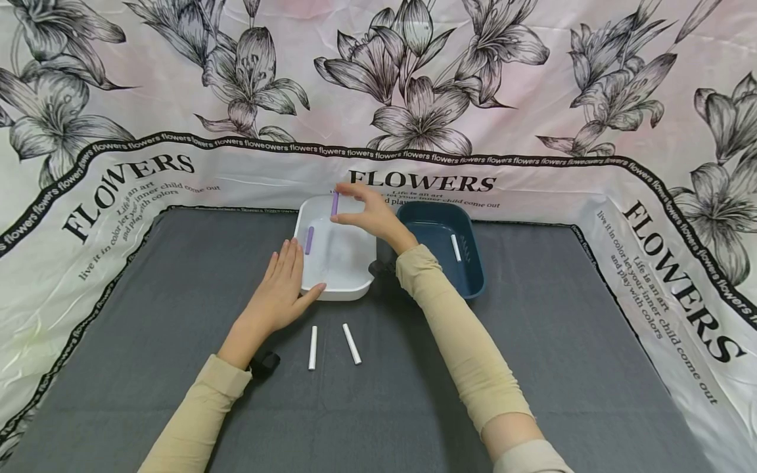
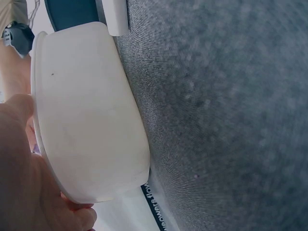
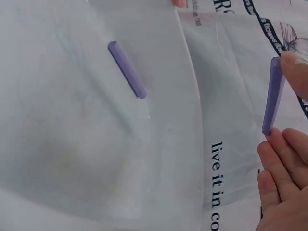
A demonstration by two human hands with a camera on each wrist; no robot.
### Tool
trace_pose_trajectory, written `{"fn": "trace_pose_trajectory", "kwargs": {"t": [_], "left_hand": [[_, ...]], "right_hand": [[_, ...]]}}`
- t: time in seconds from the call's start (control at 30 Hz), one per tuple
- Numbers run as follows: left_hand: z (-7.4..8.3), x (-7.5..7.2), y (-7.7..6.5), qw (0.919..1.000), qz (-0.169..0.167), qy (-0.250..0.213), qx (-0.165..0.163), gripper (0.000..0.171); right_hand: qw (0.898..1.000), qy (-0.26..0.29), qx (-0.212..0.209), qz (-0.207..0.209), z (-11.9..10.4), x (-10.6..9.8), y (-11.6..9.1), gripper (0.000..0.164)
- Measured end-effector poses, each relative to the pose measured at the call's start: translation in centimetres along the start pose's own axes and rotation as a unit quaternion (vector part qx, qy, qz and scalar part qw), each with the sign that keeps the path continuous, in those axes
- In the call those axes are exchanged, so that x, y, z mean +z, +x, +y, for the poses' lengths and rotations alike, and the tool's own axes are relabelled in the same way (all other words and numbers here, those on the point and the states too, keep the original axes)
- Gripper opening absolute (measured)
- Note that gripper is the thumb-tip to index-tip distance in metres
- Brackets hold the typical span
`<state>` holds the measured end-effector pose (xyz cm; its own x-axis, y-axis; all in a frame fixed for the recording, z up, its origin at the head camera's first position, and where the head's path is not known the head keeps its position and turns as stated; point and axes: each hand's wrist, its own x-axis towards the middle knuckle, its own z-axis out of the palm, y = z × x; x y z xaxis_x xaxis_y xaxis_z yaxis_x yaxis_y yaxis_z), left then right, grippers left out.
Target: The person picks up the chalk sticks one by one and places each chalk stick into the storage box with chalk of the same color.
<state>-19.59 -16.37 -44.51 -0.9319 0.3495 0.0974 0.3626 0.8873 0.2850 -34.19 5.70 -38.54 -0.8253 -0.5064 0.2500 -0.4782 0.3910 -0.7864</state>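
My right hand (image 1: 374, 213) pinches a purple chalk stick (image 3: 274, 96) by its two ends, between thumb and fingertip, over the far part of a white plastic tub (image 1: 343, 266). Another purple chalk stick (image 1: 309, 240) lies inside the tub by its left wall; the right wrist view shows it too. My left hand (image 1: 278, 295) rests against the tub's near left corner. Its fingers lie straight along the left side, and the thumb touches the near rim. From the left wrist view, the tub's outer wall (image 2: 91, 110) stands on the grey cloth.
Right of the white tub stands a dark blue tub (image 1: 471, 287) with a white chalk stick (image 1: 455, 247) in it. Nearer me, a white chalk stick (image 1: 313, 348) and a second white stick (image 1: 351, 343) lie on the grey cloth (image 1: 367, 427). Flower-printed fabric (image 1: 266, 177) rises behind.
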Motion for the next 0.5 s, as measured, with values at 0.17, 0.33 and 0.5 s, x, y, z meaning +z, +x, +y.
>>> {"fn": "trace_pose_trajectory", "kwargs": {"t": [0.17,0.33,0.5], "left_hand": [[-0.1,-0.1,0.0,1.0000,-0.004,-0.002,-0.002,0.096],[-0.1,0.0,0.0,1.0000,0.001,-0.002,0.000,0.096],[0.0,0.2,0.1,1.0000,0.001,-0.003,-0.001,0.096]], "right_hand": [[0.999,0.019,0.027,-0.007,0.7,0.4,0.2,0.072],[0.999,0.029,0.034,-0.001,1.5,0.9,0.3,0.070],[0.999,0.030,0.036,0.012,2.0,1.1,0.2,0.066]]}}
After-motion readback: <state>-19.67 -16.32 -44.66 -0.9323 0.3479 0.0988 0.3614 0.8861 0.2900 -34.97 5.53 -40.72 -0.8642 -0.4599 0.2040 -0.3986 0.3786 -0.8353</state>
